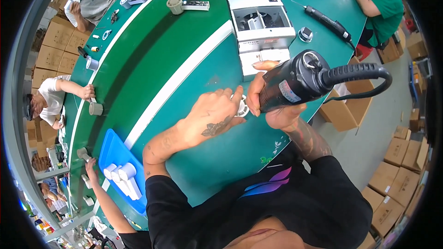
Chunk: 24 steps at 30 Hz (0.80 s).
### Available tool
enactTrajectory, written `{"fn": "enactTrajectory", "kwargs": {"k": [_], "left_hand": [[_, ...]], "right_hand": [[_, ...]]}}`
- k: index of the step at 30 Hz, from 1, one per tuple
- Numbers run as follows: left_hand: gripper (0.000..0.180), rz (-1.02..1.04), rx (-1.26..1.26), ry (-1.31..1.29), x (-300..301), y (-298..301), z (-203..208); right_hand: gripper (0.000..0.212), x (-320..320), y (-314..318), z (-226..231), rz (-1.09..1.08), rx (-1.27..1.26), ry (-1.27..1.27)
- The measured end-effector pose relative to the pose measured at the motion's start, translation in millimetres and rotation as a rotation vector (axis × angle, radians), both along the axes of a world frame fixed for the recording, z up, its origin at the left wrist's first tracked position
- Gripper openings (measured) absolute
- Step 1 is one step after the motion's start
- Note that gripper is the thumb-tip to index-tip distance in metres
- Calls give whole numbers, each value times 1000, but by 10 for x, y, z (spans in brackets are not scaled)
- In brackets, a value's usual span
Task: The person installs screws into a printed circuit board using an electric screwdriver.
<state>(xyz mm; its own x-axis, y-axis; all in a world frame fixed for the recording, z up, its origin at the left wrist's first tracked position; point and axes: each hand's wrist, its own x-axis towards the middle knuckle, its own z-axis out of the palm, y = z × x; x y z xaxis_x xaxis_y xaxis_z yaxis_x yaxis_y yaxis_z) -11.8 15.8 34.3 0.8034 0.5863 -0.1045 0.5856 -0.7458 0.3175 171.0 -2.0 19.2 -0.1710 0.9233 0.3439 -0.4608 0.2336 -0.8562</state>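
My right hand (284, 116) is wrapped round a thick black electric screwdriver (299, 82), its cable end toward me and its tip hidden below the hand. Beneath it, at the table surface, my left hand (213, 113) holds a white round plastic part (242, 106) with gaps in its rim; the fingers cover part of it. Just beyond both hands stands a silver-grey screw feeder (264, 34) with a clear window on top. A small metal-and-black round piece (305, 34) lies to the right of the feeder.
A second black screwdriver (328, 24) lies at the far right of the green table (198, 175). The green conveyor belt (138, 64) carries grey-white handheld parts (175, 4). A blue tray (109, 144) holds several white parts. Co-workers sit around; cartons (394, 170) stand right.
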Motion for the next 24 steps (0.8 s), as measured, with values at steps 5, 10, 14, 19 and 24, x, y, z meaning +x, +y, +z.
{"fn": "enactTrajectory", "kwargs": {"k": [5,10,14,19,24], "left_hand": [[67,-19,-38,-73,-27,34,-79],[66,-19,-9,-108,-78,39,-110],[60,14,20,-49,-119,-9,-125],[53,31,-217,27,-286,150,246],[49,827,-350,64,-904,488,564]], "right_hand": [[97,41,-22,-152,68,-4,59],[89,-5,-33,-347,-111,29,-49],[84,-29,-6,-96,72,82,28],[81,167,208,-27,211,-88,523],[78,416,424,-250,240,-82,763]]}}
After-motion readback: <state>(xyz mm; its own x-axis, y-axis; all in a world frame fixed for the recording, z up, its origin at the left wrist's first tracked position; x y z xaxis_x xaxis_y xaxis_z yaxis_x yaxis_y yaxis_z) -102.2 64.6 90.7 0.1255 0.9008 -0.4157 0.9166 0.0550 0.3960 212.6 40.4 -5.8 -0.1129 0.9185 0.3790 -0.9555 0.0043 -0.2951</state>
